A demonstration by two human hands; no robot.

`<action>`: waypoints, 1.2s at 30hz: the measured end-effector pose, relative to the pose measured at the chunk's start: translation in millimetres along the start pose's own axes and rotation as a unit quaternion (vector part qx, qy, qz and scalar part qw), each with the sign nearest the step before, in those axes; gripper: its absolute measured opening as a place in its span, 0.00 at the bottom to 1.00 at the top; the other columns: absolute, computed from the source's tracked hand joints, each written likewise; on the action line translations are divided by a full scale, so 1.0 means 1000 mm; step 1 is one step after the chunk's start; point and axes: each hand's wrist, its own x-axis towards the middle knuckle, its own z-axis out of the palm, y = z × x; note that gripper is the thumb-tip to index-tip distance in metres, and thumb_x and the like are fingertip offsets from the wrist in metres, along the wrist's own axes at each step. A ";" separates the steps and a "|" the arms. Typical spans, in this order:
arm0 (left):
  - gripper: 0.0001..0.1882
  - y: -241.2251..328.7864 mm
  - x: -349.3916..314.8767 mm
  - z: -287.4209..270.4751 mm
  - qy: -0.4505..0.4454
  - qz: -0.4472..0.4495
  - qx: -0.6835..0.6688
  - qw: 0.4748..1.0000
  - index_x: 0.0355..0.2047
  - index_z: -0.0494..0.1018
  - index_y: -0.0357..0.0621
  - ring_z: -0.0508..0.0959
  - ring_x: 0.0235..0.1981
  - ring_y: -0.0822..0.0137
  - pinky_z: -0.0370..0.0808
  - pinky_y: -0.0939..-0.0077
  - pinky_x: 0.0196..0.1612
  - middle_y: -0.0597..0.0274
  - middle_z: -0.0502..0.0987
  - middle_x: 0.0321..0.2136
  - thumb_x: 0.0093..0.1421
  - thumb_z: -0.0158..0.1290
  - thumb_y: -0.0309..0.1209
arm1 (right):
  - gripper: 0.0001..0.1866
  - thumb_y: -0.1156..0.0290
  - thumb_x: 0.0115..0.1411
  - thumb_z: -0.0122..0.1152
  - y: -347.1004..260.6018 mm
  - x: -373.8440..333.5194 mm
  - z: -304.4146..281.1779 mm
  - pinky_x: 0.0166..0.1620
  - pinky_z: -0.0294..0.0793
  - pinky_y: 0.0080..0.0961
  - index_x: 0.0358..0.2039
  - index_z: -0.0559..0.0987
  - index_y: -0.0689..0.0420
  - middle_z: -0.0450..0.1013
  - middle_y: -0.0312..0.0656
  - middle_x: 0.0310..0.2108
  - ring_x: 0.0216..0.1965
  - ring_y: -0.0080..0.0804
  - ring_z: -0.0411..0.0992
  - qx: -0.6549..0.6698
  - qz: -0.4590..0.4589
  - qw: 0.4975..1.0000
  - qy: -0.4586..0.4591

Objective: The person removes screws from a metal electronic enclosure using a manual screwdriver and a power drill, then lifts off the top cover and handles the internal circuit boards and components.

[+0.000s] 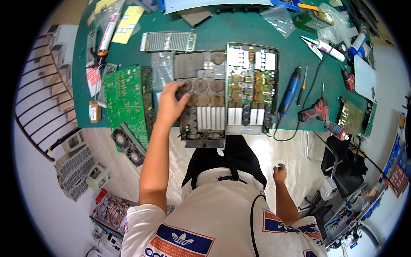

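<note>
A dusty open circuit unit [205,118] sits near the middle of the frame, its lower end reaching past the front edge of the green desk [209,36]. The left hand [171,103] touches the unit's left side, thumb and fingertips parted near its round coils; whether they pinch anything, I cannot tell. The right hand [279,173] hangs in the lower right of the frame above the pale floor [278,152], well apart from the unit, fingers loosely curled with no object visible in them. Just right of the dusty unit stands a cleaner circuit unit [250,88]. Left of centre lie a large green circuit board [124,96] and, at its lower end, a fan assembly [128,143]. A perforated metal panel [168,41] lies in the upper part, with a clear plastic bag [162,66] below it. Right of centre are a blue corded tool [291,90], a slim screwdriver [301,92], a red-and-black power drill [314,112] and a spray can [337,129] at the desk edge.
</note>
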 end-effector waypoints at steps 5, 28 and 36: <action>0.20 -0.006 0.007 0.013 0.016 -0.093 0.020 0.995 0.48 0.77 0.39 0.79 0.42 0.50 0.76 0.64 0.47 0.48 0.79 0.41 0.55 0.63 0.30 | 0.15 0.71 0.56 0.64 -0.036 0.031 -0.030 0.39 0.76 0.32 0.44 0.79 0.64 0.78 0.46 0.28 0.30 0.36 0.76 0.088 -0.022 0.995 0.042; 0.27 0.093 -0.033 0.128 -0.249 -0.152 -0.025 0.956 0.58 0.70 0.34 0.78 0.22 0.57 0.75 0.66 0.30 0.51 0.77 0.24 0.60 0.59 0.30 | 0.07 0.74 0.63 0.63 -0.241 0.101 -0.104 0.32 0.74 0.21 0.35 0.78 0.65 0.74 0.40 0.25 0.25 0.22 0.73 0.226 -0.234 0.944 -0.054; 0.28 0.098 -0.032 0.131 -0.272 -0.155 0.002 0.950 0.60 0.69 0.34 0.80 0.22 0.50 0.76 0.60 0.30 0.50 0.77 0.19 0.60 0.58 0.32 | 0.07 0.74 0.63 0.63 -0.238 0.105 -0.098 0.32 0.74 0.21 0.34 0.78 0.65 0.75 0.40 0.26 0.26 0.22 0.74 0.232 -0.222 0.944 -0.080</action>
